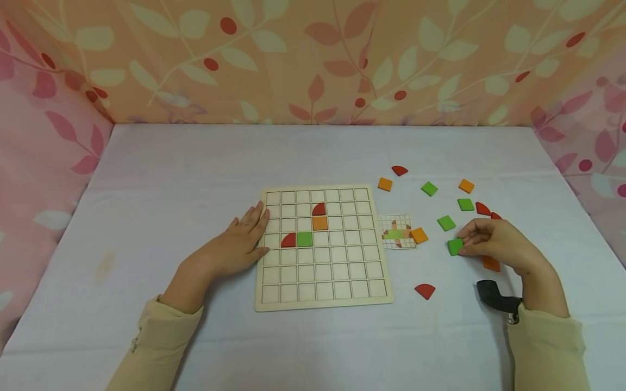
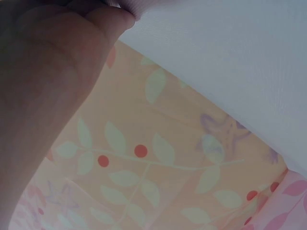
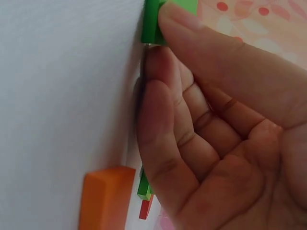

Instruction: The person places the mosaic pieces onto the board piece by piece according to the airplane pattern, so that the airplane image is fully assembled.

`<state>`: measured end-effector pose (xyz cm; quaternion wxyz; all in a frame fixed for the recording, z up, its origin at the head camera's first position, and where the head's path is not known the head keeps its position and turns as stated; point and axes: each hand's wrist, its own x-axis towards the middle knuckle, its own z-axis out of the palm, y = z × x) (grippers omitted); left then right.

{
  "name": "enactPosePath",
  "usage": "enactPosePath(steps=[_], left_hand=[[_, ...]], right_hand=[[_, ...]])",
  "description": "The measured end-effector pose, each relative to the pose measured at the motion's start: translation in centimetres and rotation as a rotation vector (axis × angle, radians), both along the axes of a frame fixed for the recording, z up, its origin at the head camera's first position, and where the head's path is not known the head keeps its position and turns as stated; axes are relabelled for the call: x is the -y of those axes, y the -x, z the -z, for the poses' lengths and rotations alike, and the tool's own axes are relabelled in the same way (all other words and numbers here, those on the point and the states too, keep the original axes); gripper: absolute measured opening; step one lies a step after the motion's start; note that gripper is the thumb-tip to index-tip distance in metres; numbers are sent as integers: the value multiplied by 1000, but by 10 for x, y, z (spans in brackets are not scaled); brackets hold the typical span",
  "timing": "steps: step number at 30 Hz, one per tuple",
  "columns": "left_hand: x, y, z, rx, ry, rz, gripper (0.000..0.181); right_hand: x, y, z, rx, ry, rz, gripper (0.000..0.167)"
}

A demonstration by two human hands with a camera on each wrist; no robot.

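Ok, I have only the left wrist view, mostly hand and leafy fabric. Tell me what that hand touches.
Observer: The left hand rests on the left edge of the wooden grid board.
Operator: Give me the right hand.
Observer: The right hand pinches a green square tile.
Operator: Now beside the board, on its right.
Observer: A small printed grid card, with an orange square tile over its right edge.

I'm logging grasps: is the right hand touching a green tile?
Touching: in the right wrist view, the right hand has its thumb against the green tile.
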<state>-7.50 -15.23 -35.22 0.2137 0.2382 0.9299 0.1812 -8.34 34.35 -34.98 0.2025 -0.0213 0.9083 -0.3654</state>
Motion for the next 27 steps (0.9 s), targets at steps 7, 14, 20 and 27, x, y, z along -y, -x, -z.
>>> enactPosePath(steps=[7, 14, 20, 27], left_hand=[[0, 0, -1, 1, 0, -2, 71], [0, -1, -2, 7, -5, -6, 71], [0, 0, -1, 7, -1, -4, 71], [-1, -1, -3, 11, -5, -4, 71]], right_hand=[[1, 0, -1, -2, -8, 3, 25], [2, 0, 0, 3, -16, 5, 25], [3, 0, -1, 5, -19, 2, 22], [4, 1, -1, -9, 4, 3, 22]])
